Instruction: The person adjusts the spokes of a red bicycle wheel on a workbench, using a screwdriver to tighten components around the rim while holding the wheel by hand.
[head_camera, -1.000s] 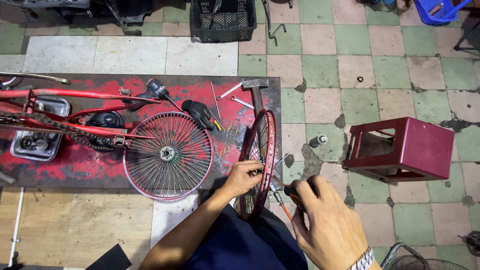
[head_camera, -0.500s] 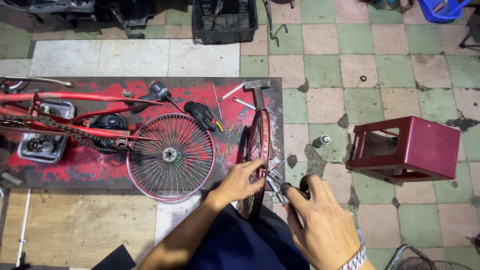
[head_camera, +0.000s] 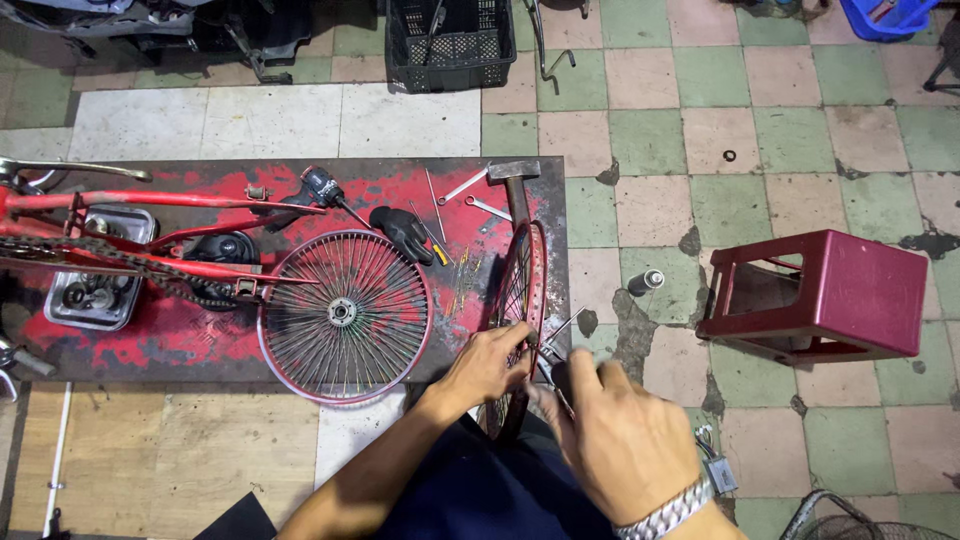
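A red bicycle rim (head_camera: 520, 290) stands upright on edge in front of me, loose spokes sticking out of it. My left hand (head_camera: 488, 366) grips the rim's near part. My right hand (head_camera: 615, 440), a metal watch on its wrist, pinches a thin spoke or small tool (head_camera: 556, 388) right beside the rim. A second red wheel (head_camera: 345, 312), fully spoked with a hub, lies flat on the red-stained metal sheet (head_camera: 200, 340) to the left.
A red bicycle frame (head_camera: 130, 250) with chain lies at the left beside a metal tray (head_camera: 95, 290). A hammer (head_camera: 515, 185), wrenches, a black glove (head_camera: 405, 232) and a drill (head_camera: 320, 188) lie on the sheet. A tipped maroon plastic stool (head_camera: 830, 295) is at right, a black crate (head_camera: 445, 45) behind.
My right hand has slid left, closer to the rim and my left hand. The view has shifted slightly; the rim stays upright.
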